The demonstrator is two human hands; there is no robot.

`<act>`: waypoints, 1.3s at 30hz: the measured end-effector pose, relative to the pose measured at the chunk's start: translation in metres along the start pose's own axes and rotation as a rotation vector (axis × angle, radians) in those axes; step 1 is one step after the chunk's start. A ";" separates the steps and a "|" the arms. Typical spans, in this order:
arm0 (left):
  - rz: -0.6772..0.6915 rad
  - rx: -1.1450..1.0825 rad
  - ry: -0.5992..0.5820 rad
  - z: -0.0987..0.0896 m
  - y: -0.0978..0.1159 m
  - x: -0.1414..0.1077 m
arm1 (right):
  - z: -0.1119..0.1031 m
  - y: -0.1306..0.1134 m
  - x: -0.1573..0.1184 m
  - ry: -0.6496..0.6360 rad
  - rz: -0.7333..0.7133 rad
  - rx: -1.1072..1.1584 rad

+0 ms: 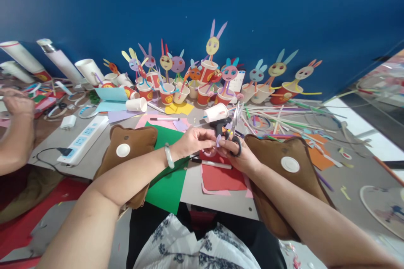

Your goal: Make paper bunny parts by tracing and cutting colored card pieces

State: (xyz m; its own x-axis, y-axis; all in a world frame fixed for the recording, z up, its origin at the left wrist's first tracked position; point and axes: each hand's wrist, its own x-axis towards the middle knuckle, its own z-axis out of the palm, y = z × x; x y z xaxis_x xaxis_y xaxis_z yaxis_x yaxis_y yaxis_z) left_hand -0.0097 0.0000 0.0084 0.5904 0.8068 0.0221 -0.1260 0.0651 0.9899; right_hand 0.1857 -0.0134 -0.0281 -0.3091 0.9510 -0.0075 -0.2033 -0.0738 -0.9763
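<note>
Above red sheet (224, 178) on gray table (193, 193), small purple piece (218, 141) between both hands. Left hand (195, 142) closed, fingertips pinching at piece. Right hand (238, 154) gripping scissors (234, 124), blades pointing away from body, fingertips also at piece. White marker (216, 163) lying on red sheet. Green sheet (168, 145) to left, partly under left forearm. Decorated cups (208, 71) behind, near blue wall (186, 0).

This looks like a shared craft workspace, with rabbit-faced paper figures (212, 45) standing in paper cups (285, 92) along a blue wall (189, 4), coloured paper (167, 164) and thin strips (290, 113) scattered over the grey tabletop (189, 189), and another person's arm (19, 126) at the left
</note>
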 end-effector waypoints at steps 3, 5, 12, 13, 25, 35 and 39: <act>0.007 -0.001 -0.002 0.000 0.000 0.000 | 0.001 -0.001 0.000 -0.004 0.006 0.006; 0.010 -0.008 -0.002 0.000 0.000 0.000 | 0.000 0.000 0.000 -0.005 0.006 0.012; -0.013 -0.034 0.033 0.003 0.000 -0.001 | -0.001 0.001 0.000 0.000 -0.001 0.001; -0.019 -0.040 0.033 0.004 0.000 0.000 | -0.001 0.001 0.000 0.002 -0.002 -0.001; 0.000 -0.071 0.028 0.004 -0.001 -0.001 | -0.001 0.000 0.000 0.003 0.007 -0.011; -0.017 -0.083 0.030 0.004 0.000 0.000 | 0.001 -0.001 0.000 0.006 -0.004 0.025; -0.009 -0.079 0.033 0.004 -0.001 -0.001 | 0.001 -0.002 -0.001 -0.004 -0.008 0.012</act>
State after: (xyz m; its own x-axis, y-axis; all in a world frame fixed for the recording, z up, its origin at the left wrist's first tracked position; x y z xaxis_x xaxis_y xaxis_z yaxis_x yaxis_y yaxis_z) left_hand -0.0068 -0.0029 0.0082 0.5651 0.8250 0.0070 -0.1836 0.1175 0.9759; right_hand 0.1851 -0.0142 -0.0258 -0.3113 0.9503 0.0013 -0.2169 -0.0698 -0.9737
